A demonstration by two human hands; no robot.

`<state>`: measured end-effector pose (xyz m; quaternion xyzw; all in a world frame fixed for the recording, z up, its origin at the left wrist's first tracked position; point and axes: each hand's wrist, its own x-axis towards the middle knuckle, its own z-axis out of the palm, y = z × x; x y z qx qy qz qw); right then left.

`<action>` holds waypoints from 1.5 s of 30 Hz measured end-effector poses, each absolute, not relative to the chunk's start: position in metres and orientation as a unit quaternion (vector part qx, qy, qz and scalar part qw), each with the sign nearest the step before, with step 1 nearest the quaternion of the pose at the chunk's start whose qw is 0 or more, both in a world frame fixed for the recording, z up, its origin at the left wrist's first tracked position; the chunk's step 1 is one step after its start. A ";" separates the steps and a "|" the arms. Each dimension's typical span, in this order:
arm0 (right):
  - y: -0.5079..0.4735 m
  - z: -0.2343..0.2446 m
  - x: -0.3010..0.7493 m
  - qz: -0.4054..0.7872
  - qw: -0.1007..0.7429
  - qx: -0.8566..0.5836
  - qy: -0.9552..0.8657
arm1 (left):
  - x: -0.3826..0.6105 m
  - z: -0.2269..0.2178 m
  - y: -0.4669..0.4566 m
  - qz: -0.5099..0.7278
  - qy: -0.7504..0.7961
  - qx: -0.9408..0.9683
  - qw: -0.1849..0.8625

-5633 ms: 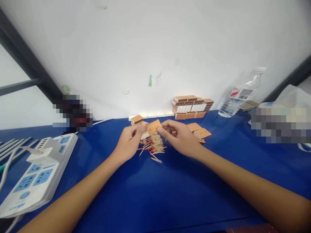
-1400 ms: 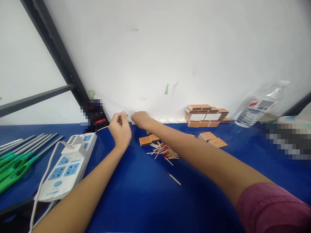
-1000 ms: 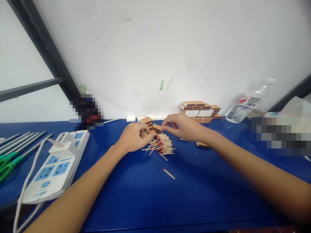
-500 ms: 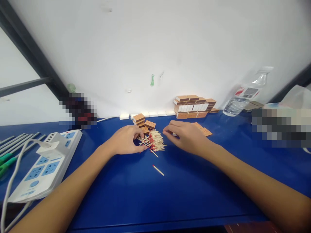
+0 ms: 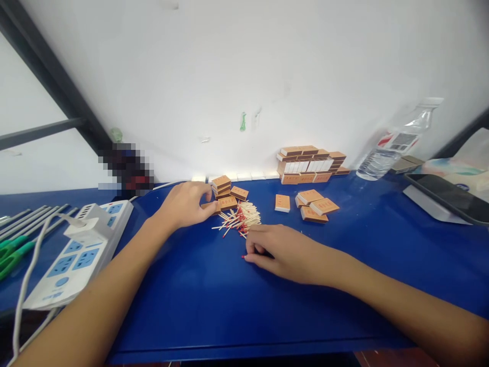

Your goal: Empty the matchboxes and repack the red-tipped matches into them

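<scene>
My right hand (image 5: 284,252) is low over the blue desk, just in front of the match pile. Its thumb and fingertips are closed on a match (image 5: 243,257); only the red head shows. Behind it lies a loose heap of red-tipped matches (image 5: 244,216). My left hand (image 5: 189,204) is left of the heap, thumb and index finger apart. Its thumb is against or just over a matchbox (image 5: 212,208), partly covered. More orange matchboxes lie close by: a small stack (image 5: 221,186), one tilted box (image 5: 239,192) and one flat box (image 5: 228,203).
At the wall stands a larger stack of matchboxes (image 5: 305,165). Several boxes (image 5: 315,204) and a single one (image 5: 282,203) lie right of the heap. A plastic bottle (image 5: 397,142) leans rightward; a phone (image 5: 446,196) is far right. Left are a power strip (image 5: 84,255) and green-handled scissors (image 5: 15,255).
My right hand has come down and closed on the single match in front of the heap. My left hand has drawn back from the matches toward the matchboxes. The view has shifted slightly.
</scene>
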<state>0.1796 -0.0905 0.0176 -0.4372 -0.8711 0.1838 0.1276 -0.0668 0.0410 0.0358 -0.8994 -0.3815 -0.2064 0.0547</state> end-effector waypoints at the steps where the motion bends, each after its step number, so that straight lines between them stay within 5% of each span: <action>1: -0.087 0.015 0.181 0.156 0.128 -0.446 -0.872 | -0.066 0.036 0.039 -0.202 -0.378 -0.902 0.048; 12: -0.063 0.003 0.197 0.030 0.279 -0.425 -0.861 | -0.052 0.049 0.014 -0.090 -0.344 -0.927 -0.119; 37: -0.064 0.004 0.198 0.066 0.291 -0.431 -0.852 | -0.064 0.053 0.018 0.063 -0.394 -0.892 -0.210; 45: -0.064 0.006 0.200 0.050 0.306 -0.431 -0.847 | -0.063 0.053 0.023 -0.018 -0.348 -0.871 -0.346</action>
